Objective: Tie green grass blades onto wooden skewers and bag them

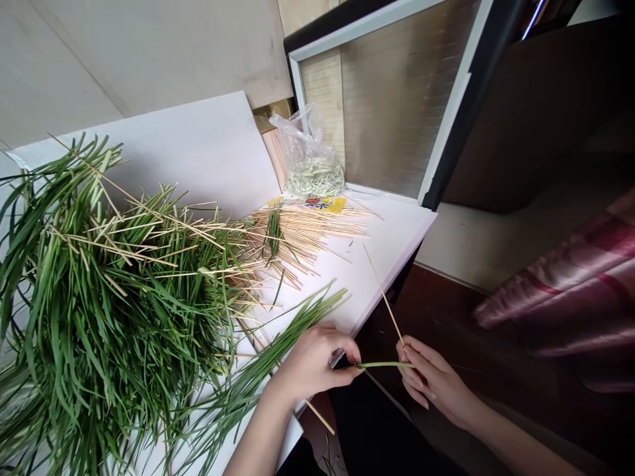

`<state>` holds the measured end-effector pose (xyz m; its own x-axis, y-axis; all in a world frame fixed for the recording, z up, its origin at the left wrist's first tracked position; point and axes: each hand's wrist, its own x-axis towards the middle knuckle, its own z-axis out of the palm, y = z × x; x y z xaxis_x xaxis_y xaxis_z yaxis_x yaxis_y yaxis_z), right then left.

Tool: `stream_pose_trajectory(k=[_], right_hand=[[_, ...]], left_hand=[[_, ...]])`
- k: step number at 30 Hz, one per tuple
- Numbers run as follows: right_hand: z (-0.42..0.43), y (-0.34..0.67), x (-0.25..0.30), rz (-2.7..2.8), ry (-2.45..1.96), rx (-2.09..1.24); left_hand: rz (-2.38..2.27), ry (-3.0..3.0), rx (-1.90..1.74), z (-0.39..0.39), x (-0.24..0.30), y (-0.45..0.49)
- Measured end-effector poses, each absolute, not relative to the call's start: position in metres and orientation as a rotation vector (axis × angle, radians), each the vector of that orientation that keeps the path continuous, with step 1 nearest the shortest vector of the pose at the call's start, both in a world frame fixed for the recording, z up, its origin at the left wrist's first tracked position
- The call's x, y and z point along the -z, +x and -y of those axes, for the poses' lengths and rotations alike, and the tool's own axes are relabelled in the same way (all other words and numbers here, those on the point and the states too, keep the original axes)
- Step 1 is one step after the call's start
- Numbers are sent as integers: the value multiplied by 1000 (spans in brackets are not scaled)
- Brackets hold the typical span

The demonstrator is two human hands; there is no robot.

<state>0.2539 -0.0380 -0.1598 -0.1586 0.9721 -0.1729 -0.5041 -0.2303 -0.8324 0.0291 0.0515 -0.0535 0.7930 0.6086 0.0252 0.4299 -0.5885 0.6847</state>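
My left hand [325, 357] pinches one end of a green chive stalk [383, 364] between thumb and fingertips, just past the table's front edge. My right hand [429, 373] holds a thin bamboo skewer [381, 287] pointing up and left, and its fingers also meet the stalk's other end. Under my left forearm lies a loose bunch of chives [292, 330]. Another skewer [320, 416] sticks out past the table edge below my left wrist. The large heap of chives [114, 324] fills the left side, with several skewers lying across it.
Many bare skewers [307, 231] are spread behind the heap on the white table [397, 228]. A clear plastic bag [315, 175] of pale green cut pieces stands at the back by a framed glass panel [397, 99]. Purple-red fabric [570, 277] hangs at the right.
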Motion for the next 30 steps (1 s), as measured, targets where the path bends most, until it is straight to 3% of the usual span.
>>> stream_pose_trajectory(k=[6, 11, 16, 30], right_hand=[[37, 255, 161, 675, -819, -1684], [39, 261, 166, 725, -896, -1518], [46, 263, 173, 1111, -976, -1524], [48, 262, 163, 1263, -1057, -1520]], left_hand=[[-816, 2157, -393, -51, 63, 29], [-1019, 1709, -765, -60, 67, 20], [-1005, 1247, -1076, -72, 66, 8], [-935, 1056, -1140, -74, 63, 6]])
